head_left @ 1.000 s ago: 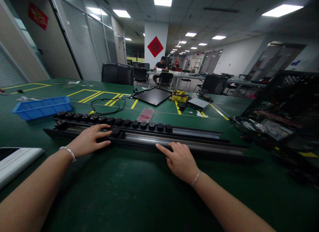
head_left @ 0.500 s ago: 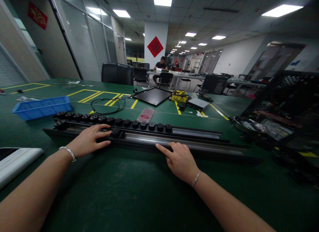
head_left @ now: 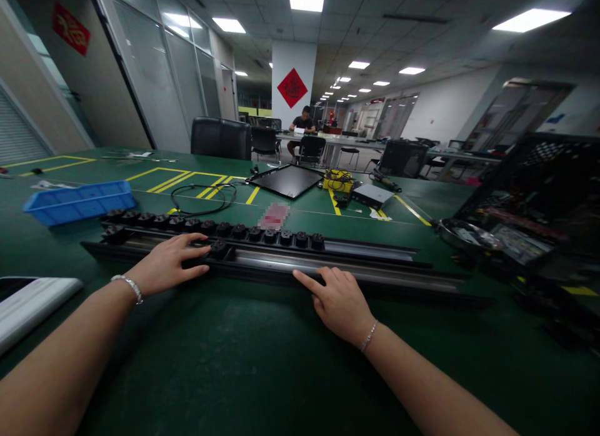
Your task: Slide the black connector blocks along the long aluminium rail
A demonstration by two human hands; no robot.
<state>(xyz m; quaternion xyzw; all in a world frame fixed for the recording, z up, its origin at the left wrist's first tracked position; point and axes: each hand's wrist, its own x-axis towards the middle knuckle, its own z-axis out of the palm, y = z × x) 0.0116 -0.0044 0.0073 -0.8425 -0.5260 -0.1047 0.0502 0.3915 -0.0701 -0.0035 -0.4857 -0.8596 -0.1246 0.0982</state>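
My left hand [head_left: 171,262] lies over the left part of a long dark power strip housing [head_left: 347,270], an open channel with a shiny metal inside. Its fingers are stretched and apart, with the tips against a black socket module [head_left: 218,248] that sits in the channel. My right hand [head_left: 340,302] is at the housing's near edge. There the index finger points left along the rim, and the other fingers curl over it. Just behind, a second strip carries a row of several black socket modules [head_left: 239,231]. The left palm hides part of the channel.
A blue plastic bin [head_left: 79,202] stands at the left, with a white device [head_left: 37,305] nearer me. Farther back lie a black cable loop [head_left: 204,200], a flat black panel [head_left: 285,181], and a grey box [head_left: 374,195]. An open computer case [head_left: 529,217] fills the right side.
My left fingers and the socket module have shifted very slightly to the right along the channel. My right hand has stayed in place.
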